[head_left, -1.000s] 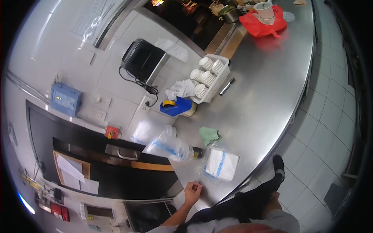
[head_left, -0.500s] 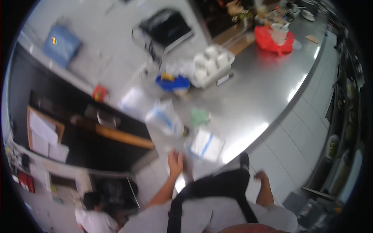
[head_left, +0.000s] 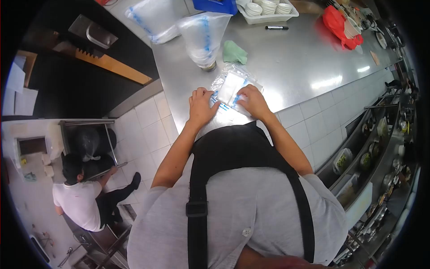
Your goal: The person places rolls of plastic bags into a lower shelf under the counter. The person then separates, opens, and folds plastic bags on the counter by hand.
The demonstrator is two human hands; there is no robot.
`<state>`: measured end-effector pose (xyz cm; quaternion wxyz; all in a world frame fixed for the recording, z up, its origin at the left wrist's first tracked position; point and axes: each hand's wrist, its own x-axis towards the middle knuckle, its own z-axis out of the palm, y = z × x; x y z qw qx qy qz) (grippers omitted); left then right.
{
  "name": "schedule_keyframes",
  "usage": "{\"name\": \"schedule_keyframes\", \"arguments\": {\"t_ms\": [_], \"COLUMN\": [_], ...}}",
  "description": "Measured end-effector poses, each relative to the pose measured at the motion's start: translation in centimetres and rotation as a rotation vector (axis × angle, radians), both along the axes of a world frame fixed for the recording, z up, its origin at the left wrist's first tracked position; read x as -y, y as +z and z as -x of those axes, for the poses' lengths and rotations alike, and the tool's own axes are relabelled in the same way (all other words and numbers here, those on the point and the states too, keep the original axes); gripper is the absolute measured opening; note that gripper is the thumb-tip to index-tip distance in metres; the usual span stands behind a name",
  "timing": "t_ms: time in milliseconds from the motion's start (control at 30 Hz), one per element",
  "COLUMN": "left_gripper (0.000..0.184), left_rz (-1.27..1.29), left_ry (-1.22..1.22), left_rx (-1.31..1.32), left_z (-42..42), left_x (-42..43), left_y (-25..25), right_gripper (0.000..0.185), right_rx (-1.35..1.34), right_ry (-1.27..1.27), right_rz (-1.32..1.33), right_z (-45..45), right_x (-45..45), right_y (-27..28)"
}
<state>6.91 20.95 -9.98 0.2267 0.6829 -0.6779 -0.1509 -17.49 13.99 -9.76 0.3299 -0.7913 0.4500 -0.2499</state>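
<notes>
Wrapped packet (head_left: 230,86): flat white stack with blue stripe in loose clear plastic, on the near edge of the bench (head_left: 291,62), between the two hands, right in front of the wearer.
Handling the packet: best done flat on the bench, I'd say; one hand bracing a side, the other working the film with light fingertips. Thin plastic probably slips and creases easily, so a small pinch of film beats a full grab.
Bench edge: packet lies close to it; pulling toward the body looks risky, working sideways seems safer.
Left hand (head_left: 201,107): on the packet's left side, at the crinkled wrapper margin. Fingers bent, thumb reaching toward the printed film, moderate gap between them; touching plastic, no firm grip visible.
Right hand (head_left: 255,102): over the packet's right side. Fingers curled down near the blue stripe, thumb close by, narrow gap; contact looks likely, but can't tell if film is pinched.
Green cloth (head_left: 234,52): crumpled, just beyond the packet.
Upright plastic-bag bundle (head_left: 204,36): blue-printed, left of the cloth, jar-like base below, contents unclear.
White basket (head_left: 271,19): far side of bench, holds stacked small white dishes.
Black marker (head_left: 277,28): lies just in front of the basket.
Red plastic bag (head_left: 336,27): farther right, pale cup against it.
Co-worker (head_left: 78,199): seated at left, white top, well apart from the bench.
</notes>
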Motion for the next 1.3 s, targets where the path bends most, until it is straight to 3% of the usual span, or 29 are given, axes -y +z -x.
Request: {"name": "schedule_keyframes", "arguments": {"t_ms": [33,233,433,633,733,833,1033,1133,1233,1300], "left_gripper": [0.043,0.044,0.057,0.022,0.009,0.012,0.012,0.012,0.021,0.032], "left_rz": [-0.007,-0.165,0.260,0.308,0.266,0.163,0.209,0.424,0.226,-0.062], "left_ry": [0.002,0.061,-0.125,-0.250,-0.218,-0.212,-0.186,-0.001,0.149,0.036], "left_rx": [0.008,-0.013,-0.213,-0.269,-0.320,-0.325,-0.397,-0.441,-0.469,-0.586], "left_z": [0.0,-1.2,0.5,1.9,2.4,2.2,1.4,2.0,1.4,0.9], "left_x": [0.0,0.1,1.0,4.8,5.9,6.8,7.0,6.1,4.9,4.7], "left_y": [-0.3,-0.6,3.8,0.6,0.7,0.4,0.7,2.0,3.2,1.8], "right_gripper": [0.018,0.015,0.016,0.020,0.024,0.026,0.019,0.018,0.018,0.018], "right_rx": [-0.049,0.006,0.041,0.045,0.090,0.044,-0.084,-0.076,0.014,0.054], "right_ry": [0.004,0.060,0.070,0.017,-0.084,-0.094,-0.031,-0.062,-0.142,-0.180], "right_rz": [0.074,-0.058,-0.069,-0.219,-0.008,0.112,0.004,-0.051,-0.126,-0.186], "right_z": [-0.3,-1.3,-0.7,-0.5,-1.3,-1.7,-0.8,-0.9,-0.8,-0.8], "right_x": [-0.1,1.8,3.2,3.2,1.7,1.0,2.4,2.6,3.2,3.3], "right_y": [-0.7,-2.6,-2.2,-0.5,2.4,3.4,3.4,3.9,3.2,2.7]}}
